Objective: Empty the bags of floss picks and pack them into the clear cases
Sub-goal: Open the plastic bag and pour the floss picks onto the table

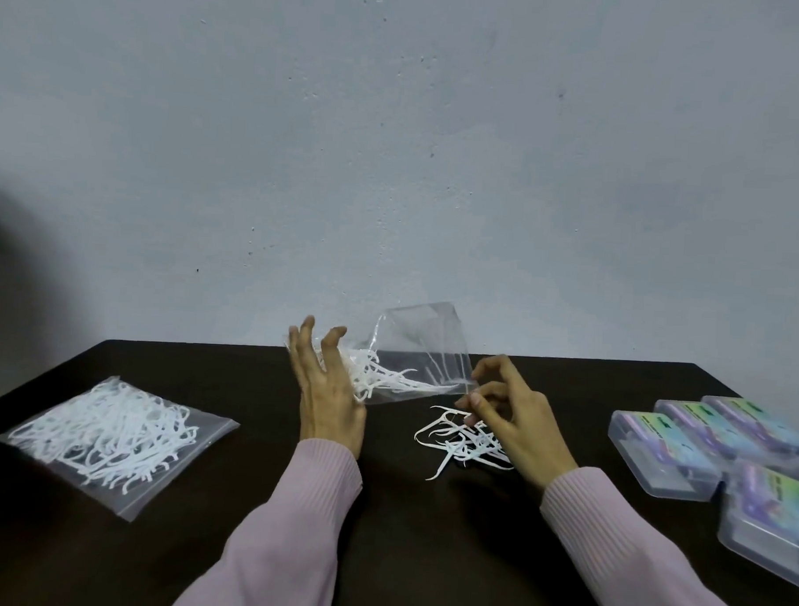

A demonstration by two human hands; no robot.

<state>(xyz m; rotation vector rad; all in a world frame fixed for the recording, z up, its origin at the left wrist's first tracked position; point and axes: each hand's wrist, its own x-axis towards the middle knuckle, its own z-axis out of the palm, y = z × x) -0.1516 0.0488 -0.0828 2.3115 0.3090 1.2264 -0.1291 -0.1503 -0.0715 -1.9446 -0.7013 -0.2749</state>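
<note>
Sleeves (296, 518) of pale pink ribbed knit come in from the bottom edge, two of them, reaching forward over the dark table (400, 555). Clear cases (684, 457) sit at the right edge, at least four in view, each with a coloured label inside and its lid down, packed side by side and touching; the nearest one is cut off by the frame. Well apart at the left lies one full bag (117, 437), flat on the table, stuffed with white floss picks, one corner towards the person. Between the hands, a loose pile of picks (462, 438) lies on the table, tangled and too many to count, their handles pointing every way, one pointing near-left out of the heap. The right hand (507, 417) hovers over that pile with fingers curled, thumb and forefinger pinching the lower right corner of a second bag (423, 349). That bag is held up off the table, tilted, its long axis running left to right, the higher end at the back against the wall (395, 142). A clump of picks (376, 375) lies at its low left end. The left hand (325, 391) stands upright at that end, fingers spread and mostly straight, palm against the plastic and blocking the view there; whether the bag's mouth is on this side cannot be told.
</note>
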